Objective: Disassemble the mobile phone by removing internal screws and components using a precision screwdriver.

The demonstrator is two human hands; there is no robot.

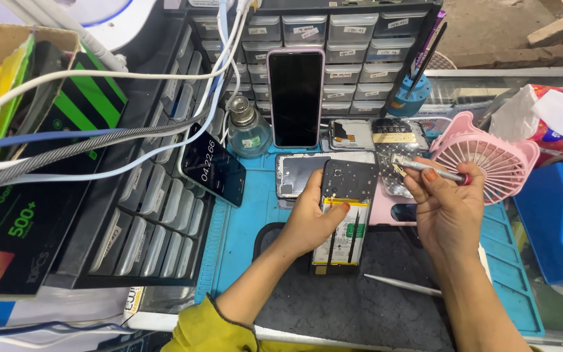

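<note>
My left hand (311,218) – fingers curled around left edge of opened phone (345,212), thumb on its yellow-labelled battery; phone lies tilted on dark mat (360,306). My right hand (447,208) – closed on silver screwdriver (434,171), tip held above phone's upper right corner. Right of phone: pink fan (490,160). Behind phone: upright dark-screened phone (295,98), loose phone panels (298,173). Left of phone: timer phone (213,165) leaning on drawer cabinet (144,221). Thin white tool (402,285) on mat, near my right wrist.
</note>
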